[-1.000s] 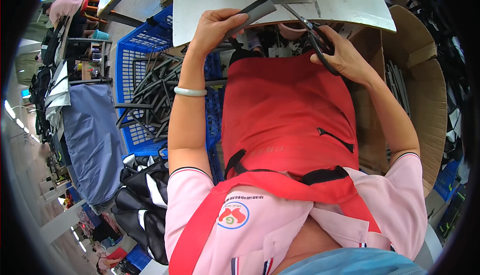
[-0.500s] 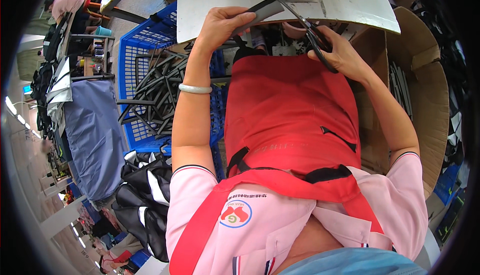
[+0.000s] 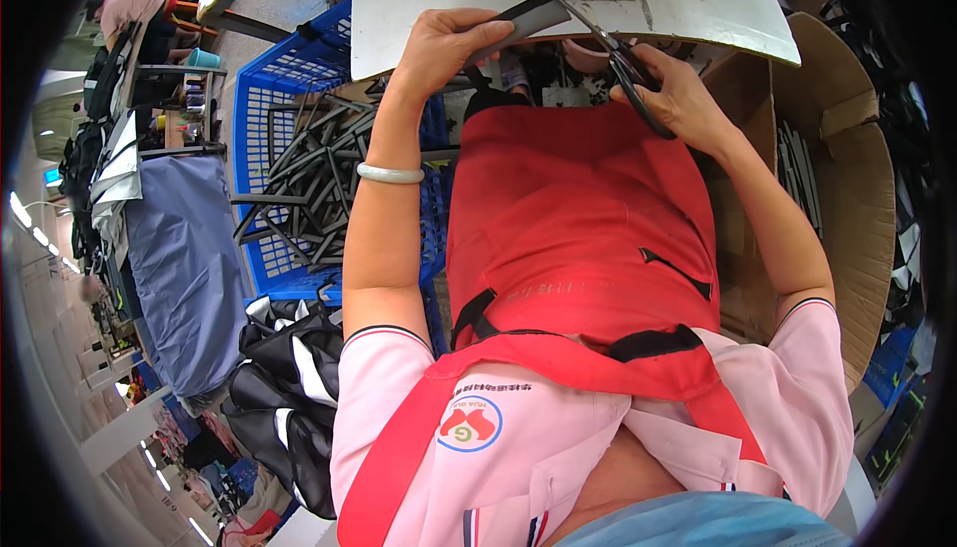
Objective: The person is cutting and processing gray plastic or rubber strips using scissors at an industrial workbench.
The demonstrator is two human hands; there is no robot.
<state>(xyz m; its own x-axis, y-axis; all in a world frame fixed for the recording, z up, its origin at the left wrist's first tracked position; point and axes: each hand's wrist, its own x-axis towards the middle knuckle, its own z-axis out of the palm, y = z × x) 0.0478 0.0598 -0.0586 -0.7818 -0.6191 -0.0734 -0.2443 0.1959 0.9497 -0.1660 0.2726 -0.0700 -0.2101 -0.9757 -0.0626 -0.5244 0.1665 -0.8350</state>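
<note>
At the frame's top centre, the left hand (image 3: 439, 47) is pinching a grey-and-black strip (image 3: 536, 22) while the right hand (image 3: 682, 99) is gripping scissors (image 3: 620, 57), their tips now meeting its end, so trimming seems under way.

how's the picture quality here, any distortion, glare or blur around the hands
Head view: fisheye bend bows the near edge of the white tabletop, and the corners go black; head view: ceiling tube lights at far left glare white; head view: left hand, grey strip, right hand and scissors look fairly sharp, the distant left background softer.
</note>
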